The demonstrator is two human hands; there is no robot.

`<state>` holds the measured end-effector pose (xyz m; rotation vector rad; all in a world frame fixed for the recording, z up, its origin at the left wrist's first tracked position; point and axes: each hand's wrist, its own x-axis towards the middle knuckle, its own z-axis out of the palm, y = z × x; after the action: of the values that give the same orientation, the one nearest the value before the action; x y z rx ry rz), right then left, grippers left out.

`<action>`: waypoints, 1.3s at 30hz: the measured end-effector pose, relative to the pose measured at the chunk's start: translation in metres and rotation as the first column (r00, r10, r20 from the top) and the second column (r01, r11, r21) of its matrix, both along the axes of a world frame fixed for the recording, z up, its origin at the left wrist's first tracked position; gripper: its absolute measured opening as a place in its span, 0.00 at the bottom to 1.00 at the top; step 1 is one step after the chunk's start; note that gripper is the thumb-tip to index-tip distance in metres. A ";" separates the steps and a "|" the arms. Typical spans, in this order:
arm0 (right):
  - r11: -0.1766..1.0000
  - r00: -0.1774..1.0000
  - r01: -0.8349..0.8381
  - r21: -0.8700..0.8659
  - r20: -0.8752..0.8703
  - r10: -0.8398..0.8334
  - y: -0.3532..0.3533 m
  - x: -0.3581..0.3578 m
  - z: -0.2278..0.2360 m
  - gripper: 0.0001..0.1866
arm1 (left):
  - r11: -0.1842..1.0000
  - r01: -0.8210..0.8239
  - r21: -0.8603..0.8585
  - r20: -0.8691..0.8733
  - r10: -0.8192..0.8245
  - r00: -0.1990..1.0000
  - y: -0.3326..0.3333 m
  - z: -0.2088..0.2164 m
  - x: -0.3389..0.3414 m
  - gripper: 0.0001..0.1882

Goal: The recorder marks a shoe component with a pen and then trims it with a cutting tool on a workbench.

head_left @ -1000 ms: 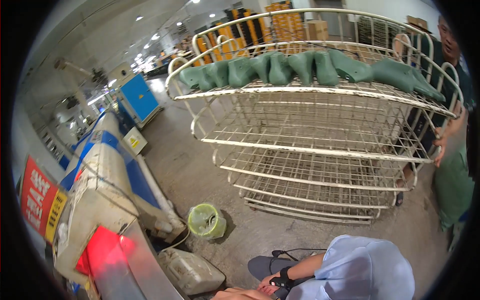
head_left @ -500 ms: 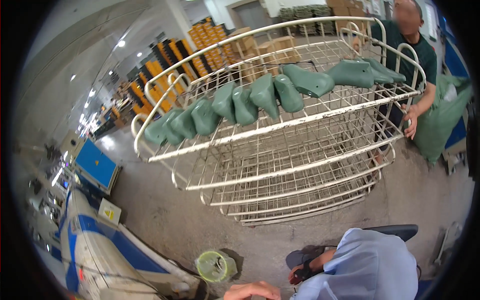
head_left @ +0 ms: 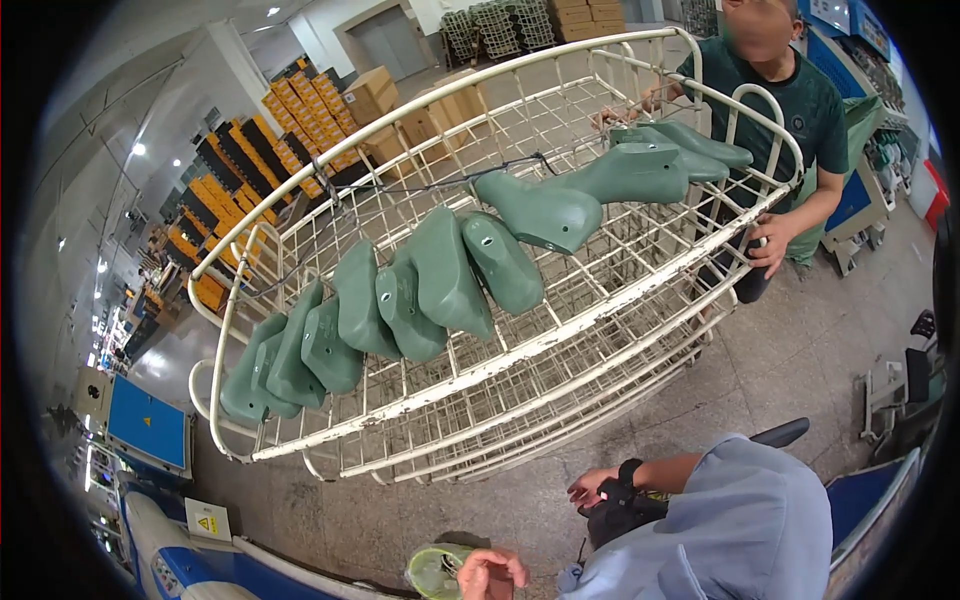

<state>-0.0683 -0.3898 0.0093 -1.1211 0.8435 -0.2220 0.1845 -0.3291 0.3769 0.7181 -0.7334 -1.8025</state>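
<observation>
Top tier of the white wire rack [head_left: 520,350]: loaded with a row of green shoe lasts [head_left: 440,275], about 10 in view, running from the rack's left end up to its far right corner. The lasts lie overlapping and tilted on the wire. The tiers below show no lasts as far as can be seen.

Left hand [head_left: 492,573]: at the lower edge, fingers curled, just beside a small green-rimmed container [head_left: 437,570] on the floor. Whether its grip holds anything cannot be told.

Right hand [head_left: 592,487]: low, below the rack, fingers loosely spread, holding nothing, next to a dark object at the wrist; well apart from the lasts.

A co-worker in a green shirt [head_left: 790,100] stands at the rack's far end, 1 hand on its frame.

Judgement: top tier is filled; neither of the wearer's hands is on the rack.
</observation>
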 end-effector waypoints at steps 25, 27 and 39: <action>0.574 0.806 0.397 -0.717 -0.028 -0.592 -0.025 0.040 0.432 0.13 | 1.000 0.013 0.023 -0.088 -0.011 0.996 -0.064 -0.047 0.161 0.16; 0.521 0.791 0.392 -0.758 -0.012 -0.612 -0.024 0.033 0.460 0.13 | 0.997 0.066 0.051 0.033 -0.068 0.997 -0.070 -0.050 0.170 0.15; 0.143 0.738 0.160 -0.977 0.022 -0.674 -0.064 -0.045 0.505 0.10 | 0.872 0.249 -0.422 0.470 -0.025 0.882 -0.151 0.097 0.123 0.15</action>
<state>-0.1130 -0.4535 0.5139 -2.1144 1.5503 -1.1816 0.3079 -0.4799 0.4739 0.7689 -1.5178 -1.4930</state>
